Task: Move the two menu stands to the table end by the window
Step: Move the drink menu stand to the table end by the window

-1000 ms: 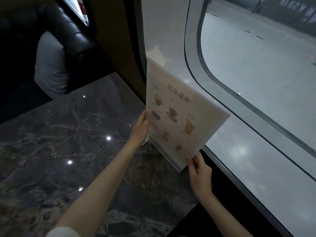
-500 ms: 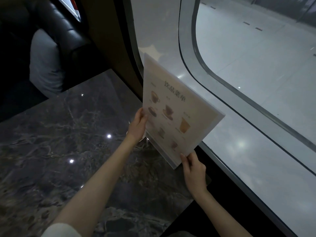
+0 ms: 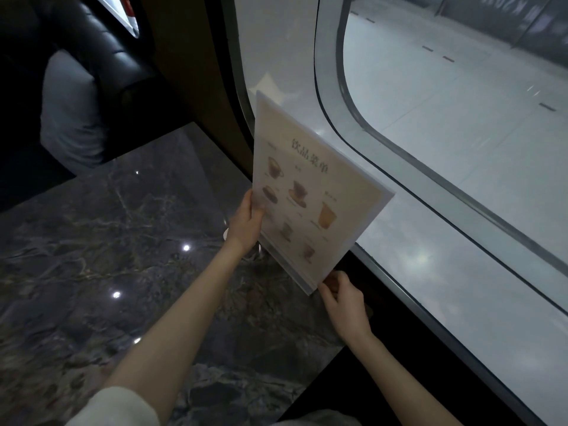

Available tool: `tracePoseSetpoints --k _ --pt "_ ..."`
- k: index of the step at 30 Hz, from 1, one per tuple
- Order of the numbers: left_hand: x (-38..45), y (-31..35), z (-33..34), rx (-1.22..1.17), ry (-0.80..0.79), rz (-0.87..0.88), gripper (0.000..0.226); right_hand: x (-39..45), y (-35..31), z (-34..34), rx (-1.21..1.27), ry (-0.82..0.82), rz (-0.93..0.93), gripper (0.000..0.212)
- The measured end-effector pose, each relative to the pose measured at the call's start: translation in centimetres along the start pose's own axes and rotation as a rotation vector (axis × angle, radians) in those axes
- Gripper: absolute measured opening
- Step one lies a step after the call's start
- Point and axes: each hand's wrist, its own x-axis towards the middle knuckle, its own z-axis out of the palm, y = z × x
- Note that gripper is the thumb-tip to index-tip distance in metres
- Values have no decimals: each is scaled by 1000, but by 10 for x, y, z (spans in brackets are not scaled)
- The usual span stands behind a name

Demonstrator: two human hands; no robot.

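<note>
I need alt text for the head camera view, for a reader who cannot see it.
Two bare hands hold a drinks menu stand upright at the window end of a dark marble table: left hand on its left edge, right hand at its bottom corner.

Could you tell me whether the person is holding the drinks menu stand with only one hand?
No, the left hand grips the drinks menu stand at its left edge while the right hand holds its lower corner.
</note>
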Motion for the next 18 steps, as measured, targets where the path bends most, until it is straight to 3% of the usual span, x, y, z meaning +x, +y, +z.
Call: tracePoseSetpoints --k 7,18 --pt "-40 -17 -15 325 156 24 40 -12 -16 15 -142 -172 35 19" --pt "-122 -21 -124 735 390 141 30 -26 -139 78 -266 -242 -503 15"
